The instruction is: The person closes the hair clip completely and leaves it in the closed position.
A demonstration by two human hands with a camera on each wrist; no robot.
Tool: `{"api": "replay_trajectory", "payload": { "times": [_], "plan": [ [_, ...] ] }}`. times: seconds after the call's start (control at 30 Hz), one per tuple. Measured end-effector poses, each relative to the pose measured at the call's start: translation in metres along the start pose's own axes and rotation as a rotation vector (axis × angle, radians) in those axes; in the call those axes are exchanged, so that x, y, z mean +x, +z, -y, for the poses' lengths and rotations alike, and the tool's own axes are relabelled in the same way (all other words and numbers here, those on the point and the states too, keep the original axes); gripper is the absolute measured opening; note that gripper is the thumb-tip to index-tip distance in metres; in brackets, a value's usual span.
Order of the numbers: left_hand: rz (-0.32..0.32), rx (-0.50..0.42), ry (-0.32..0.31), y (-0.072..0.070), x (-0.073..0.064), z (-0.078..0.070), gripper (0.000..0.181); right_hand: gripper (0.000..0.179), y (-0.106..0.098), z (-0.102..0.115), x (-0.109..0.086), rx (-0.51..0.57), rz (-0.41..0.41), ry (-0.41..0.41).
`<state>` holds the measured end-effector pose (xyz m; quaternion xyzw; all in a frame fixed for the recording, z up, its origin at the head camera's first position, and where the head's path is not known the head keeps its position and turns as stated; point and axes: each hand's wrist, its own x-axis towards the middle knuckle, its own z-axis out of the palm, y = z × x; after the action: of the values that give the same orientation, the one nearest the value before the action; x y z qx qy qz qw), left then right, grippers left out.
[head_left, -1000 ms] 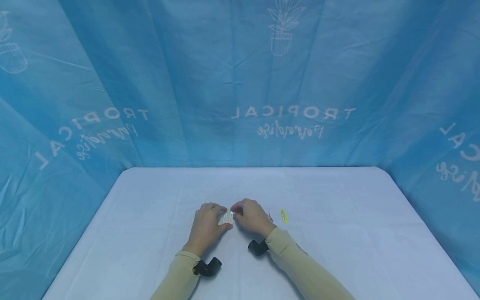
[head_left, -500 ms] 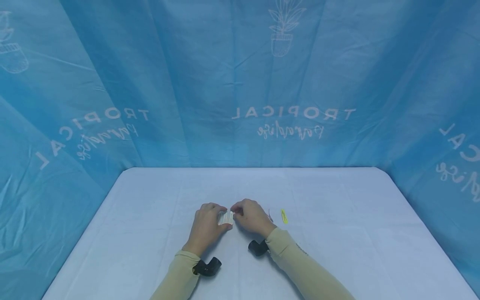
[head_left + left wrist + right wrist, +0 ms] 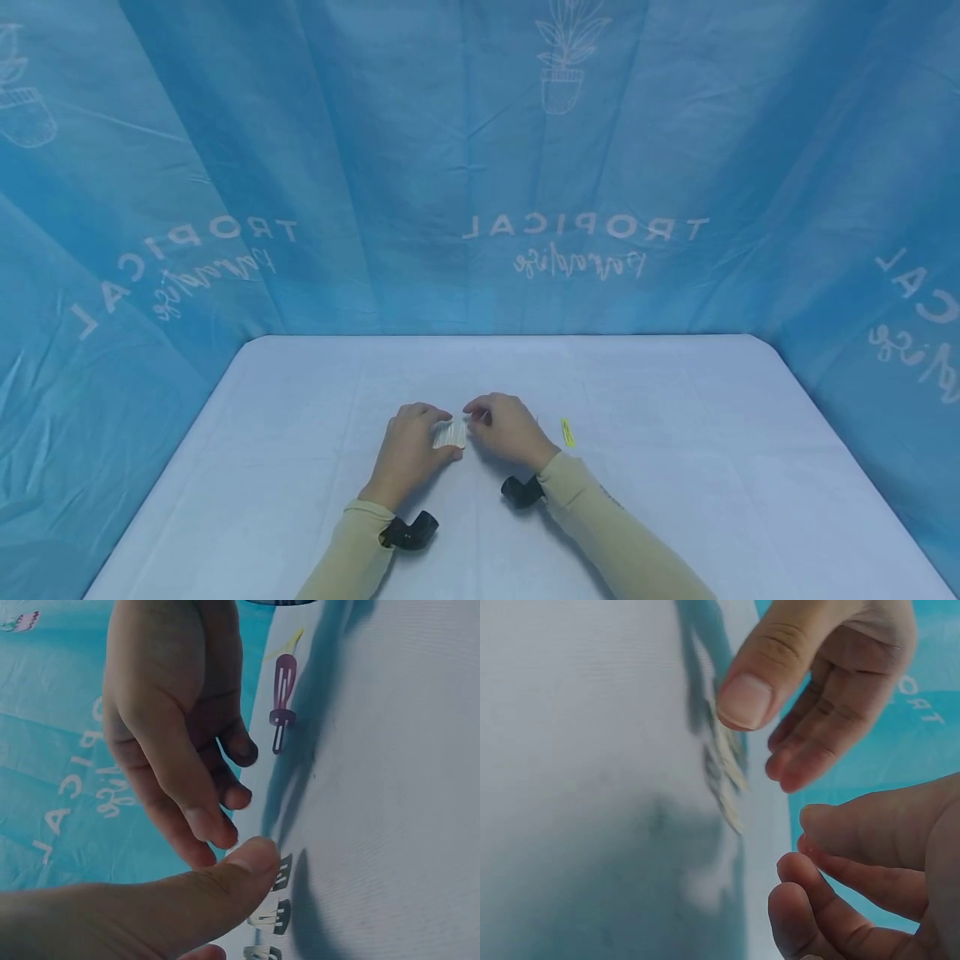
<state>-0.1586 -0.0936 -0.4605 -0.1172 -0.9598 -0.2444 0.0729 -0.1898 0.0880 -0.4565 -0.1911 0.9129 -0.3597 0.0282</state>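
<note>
My left hand [image 3: 408,450] holds a small pale striped piece [image 3: 449,435] between thumb and fingers, in the middle of the table. In the right wrist view the left thumb [image 3: 746,701] overlaps pale narrow strips [image 3: 724,761]. The left wrist view shows shiny slotted ends [image 3: 280,916] by that thumb. Just right of the piece is my right hand [image 3: 510,433]. Its thumb and index tips come together in the right wrist view [image 3: 870,832]; I cannot tell whether something thin is between them.
A yellow strip [image 3: 567,432] lies on the white table [image 3: 675,467] right of my right hand. Near it is a small purple slotted piece with a handle shape [image 3: 283,694], mostly hidden by that hand in the head view. A blue curtain [image 3: 405,167] encloses the table's back and sides.
My right hand has drawn slightly away from the striped piece, to the right and back, covering more of the purple piece. My left hand and the striped piece have shifted a little left.
</note>
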Motion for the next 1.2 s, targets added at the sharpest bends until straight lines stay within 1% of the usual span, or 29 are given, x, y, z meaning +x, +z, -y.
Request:
{"api": "replay_trajectory", "payload": {
  "times": [0.13, 0.33, 0.47, 0.57, 0.77, 1.03, 1.2],
  "plan": [
    [-0.007, -0.019, 0.000, -0.002, -0.001, -0.001, 0.049, 0.021, -0.009, 0.001, -0.003, -0.001, -0.015, -0.011],
    [-0.050, -0.053, 0.043, -0.004, 0.000, -0.003, 0.045, 0.020, -0.021, -0.002, -0.007, 0.013, -0.072, -0.055],
    [-0.065, -0.067, 0.064, -0.004, 0.000, -0.004, 0.042, 0.020, -0.029, -0.004, -0.010, 0.033, -0.103, -0.053],
    [-0.068, -0.073, 0.064, -0.004, 0.001, -0.005, 0.040, 0.021, -0.033, -0.009, -0.012, 0.051, -0.113, -0.039],
    [-0.066, -0.085, 0.041, -0.002, 0.000, -0.011, 0.038, 0.021, -0.041, -0.019, -0.019, 0.089, -0.153, -0.032],
    [-0.055, -0.077, 0.029, 0.002, -0.002, -0.018, 0.035, 0.020, -0.049, -0.028, -0.028, 0.099, -0.190, -0.027],
    [-0.057, -0.071, 0.057, 0.004, -0.001, -0.023, 0.033, 0.020, -0.052, -0.035, -0.032, 0.088, -0.198, -0.016]
  ]
}}
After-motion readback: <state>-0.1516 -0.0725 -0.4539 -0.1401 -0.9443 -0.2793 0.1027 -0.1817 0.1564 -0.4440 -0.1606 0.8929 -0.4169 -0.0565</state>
